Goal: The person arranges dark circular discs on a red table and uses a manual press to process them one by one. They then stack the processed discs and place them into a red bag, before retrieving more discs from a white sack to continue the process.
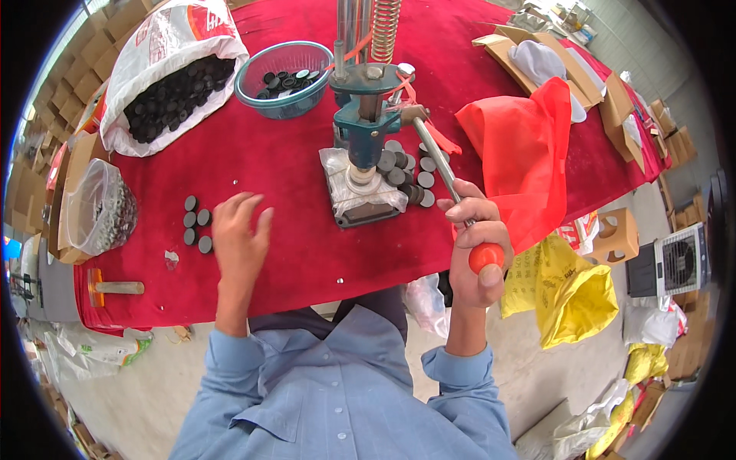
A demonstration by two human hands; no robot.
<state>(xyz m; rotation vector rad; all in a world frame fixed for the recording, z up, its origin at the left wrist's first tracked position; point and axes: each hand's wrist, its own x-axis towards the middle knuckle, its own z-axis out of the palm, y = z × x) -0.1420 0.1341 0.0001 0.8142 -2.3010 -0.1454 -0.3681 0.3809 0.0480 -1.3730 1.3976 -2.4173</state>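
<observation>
The right hand [477, 244] grips the long metal lever with its round orange knob [486, 257], slanting away toward the green press [366, 123]. The left hand [239, 236] hovers wide open beside small dark round discs [196, 222].

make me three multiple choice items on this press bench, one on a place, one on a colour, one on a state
1. Where is the teal bowl?
A. behind the press, left of its column
B. on the floor
C. in the left hand

2. What colour is the knob at the end of the lever?
A. blue
B. orange-red
C. white

3. How is the left hand?
A. fisted on a hammer
B. inside the white bag
C. open, fingers spread beside small dark discs

Answers: 1 A, the bowl sits on the red cloth there; 2 B, it shows in the right hand; 3 C, nothing is in its grip.
</observation>
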